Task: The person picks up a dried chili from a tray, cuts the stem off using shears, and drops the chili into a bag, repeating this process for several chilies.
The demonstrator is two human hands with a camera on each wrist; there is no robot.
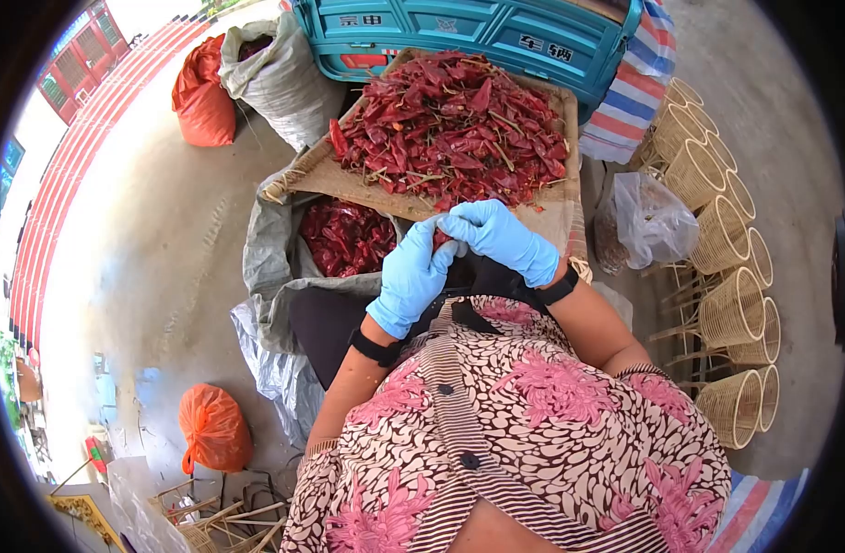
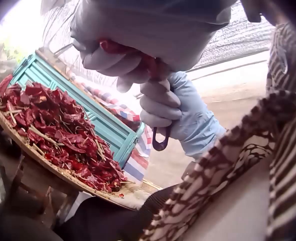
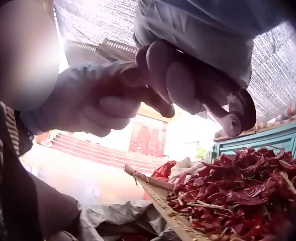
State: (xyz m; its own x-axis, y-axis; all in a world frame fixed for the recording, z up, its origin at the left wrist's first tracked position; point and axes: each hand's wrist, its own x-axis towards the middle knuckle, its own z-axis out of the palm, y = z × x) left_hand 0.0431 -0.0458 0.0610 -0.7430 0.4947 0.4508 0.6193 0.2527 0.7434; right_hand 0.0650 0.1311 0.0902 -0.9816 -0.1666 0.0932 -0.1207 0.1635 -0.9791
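Both hands wear light blue gloves and meet at the near edge of the woven tray. My left hand (image 1: 410, 278) (image 2: 148, 32) pinches a red dried pepper (image 1: 440, 240) (image 2: 119, 48). My right hand (image 1: 504, 241) (image 3: 188, 60) grips a small tool with a dark looped handle (image 2: 160, 140) (image 3: 240, 114); its working end is hidden by the fingers. The fingertips of both hands come together at the pepper. Just beyond them, a heap of red dried peppers (image 1: 459, 124) (image 3: 238, 191) with stems lies on the tray (image 1: 349, 182) (image 3: 163, 208).
An open grey sack (image 1: 261, 240) holding red peppers stands left of the tray. Behind is a teal truck bed (image 1: 422, 32). Rows of wicker baskets (image 1: 722, 235) and a clear plastic bag (image 1: 657, 221) are at right. Orange bags (image 1: 215, 429) and a pale sack (image 1: 289, 83) stand left.
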